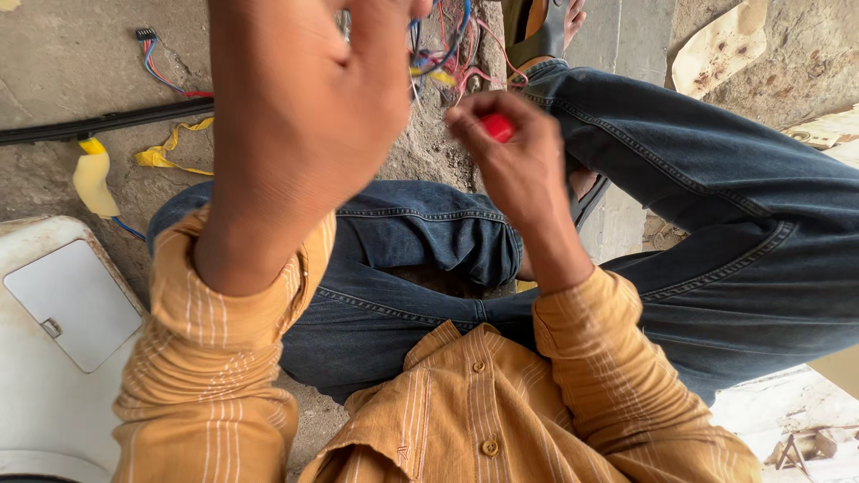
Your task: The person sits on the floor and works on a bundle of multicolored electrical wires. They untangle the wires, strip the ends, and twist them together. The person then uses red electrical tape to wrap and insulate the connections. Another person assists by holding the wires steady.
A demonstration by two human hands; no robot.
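Left hand (pixel 304 116) loomed closest, fingers up in the wires (pixel 447 54), while right hand (pixel 514 152), just beside, pinched a red tool (pixel 498 128).

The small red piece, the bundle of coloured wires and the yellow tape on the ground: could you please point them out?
small red piece (pixel 498 127): head view, its visible face between the fingertips.
bundle of coloured wires (pixel 452 55): head view, tangled middle.
yellow tape (pixel 92 179): head view, wide lower fold.

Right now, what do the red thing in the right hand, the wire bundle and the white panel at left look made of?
Red piece in the right hand: looks like smooth plastic, slightly glossy; mostly covered by fingers, so uncertain.
Wire bundle by the left hand: thin leads in red, blue and yellow sheathing, probably plastic insulation.
White panel: likely moulded plastic, matt, scuffed, with rounded edges and an inset hatch.
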